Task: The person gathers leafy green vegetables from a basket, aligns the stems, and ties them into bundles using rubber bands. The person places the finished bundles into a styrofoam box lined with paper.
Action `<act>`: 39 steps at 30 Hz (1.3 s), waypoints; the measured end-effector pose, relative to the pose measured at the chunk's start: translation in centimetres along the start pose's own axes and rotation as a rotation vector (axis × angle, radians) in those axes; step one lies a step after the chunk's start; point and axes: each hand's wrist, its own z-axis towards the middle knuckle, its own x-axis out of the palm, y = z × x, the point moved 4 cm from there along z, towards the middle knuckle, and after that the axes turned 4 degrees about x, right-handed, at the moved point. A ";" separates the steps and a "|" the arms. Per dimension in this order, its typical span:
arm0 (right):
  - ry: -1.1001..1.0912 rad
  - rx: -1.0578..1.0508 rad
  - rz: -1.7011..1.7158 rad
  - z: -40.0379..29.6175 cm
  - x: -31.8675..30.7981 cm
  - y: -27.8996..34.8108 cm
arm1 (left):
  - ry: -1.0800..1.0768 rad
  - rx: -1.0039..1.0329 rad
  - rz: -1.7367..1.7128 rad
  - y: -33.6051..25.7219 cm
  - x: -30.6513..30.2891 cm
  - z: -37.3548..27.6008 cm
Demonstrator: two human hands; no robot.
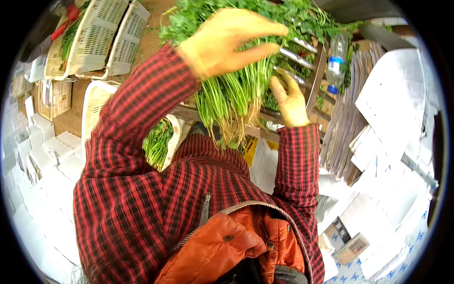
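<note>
A heap of leafy green herbs (236, 90), perhaps coriander, lies before me with thin stems and pale stringy roots hanging towards my body. My left hand (223, 44), in a yellow rubber glove and slightly blurred, is over the stems just below the leaves. Its thumb and fingers are parted, with nothing visible gripped. My right hand (291, 97), also in a yellow glove, is beside the right edge of the stems with its fingers apart. Whether its fingertips touch the stems is unclear. Beneath the herbs is a slatted rack (316, 76).
Right of the rack lies a plastic bottle (336, 65) with a blue cap, beside stacked flattened cardboard (345, 120). A calculator (351, 249) lies at lower right. Plastic crates (95, 33) stand upper left; more greens (157, 143) fill a white container (174, 136) below my left arm.
</note>
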 end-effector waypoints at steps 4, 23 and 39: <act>-0.034 0.004 -0.004 2.1 -0.2 0.7 | -0.338 -0.822 -0.066 -1.6 -6.2 -11.1; 0.046 0.104 -0.334 -0.1 3.1 -0.3 | -0.551 -1.244 -0.567 -1.4 6.3 -17.1; -0.395 -0.533 -0.945 -3.7 2.7 2.3 | 0.409 -0.110 -0.214 0.1 8.9 0.1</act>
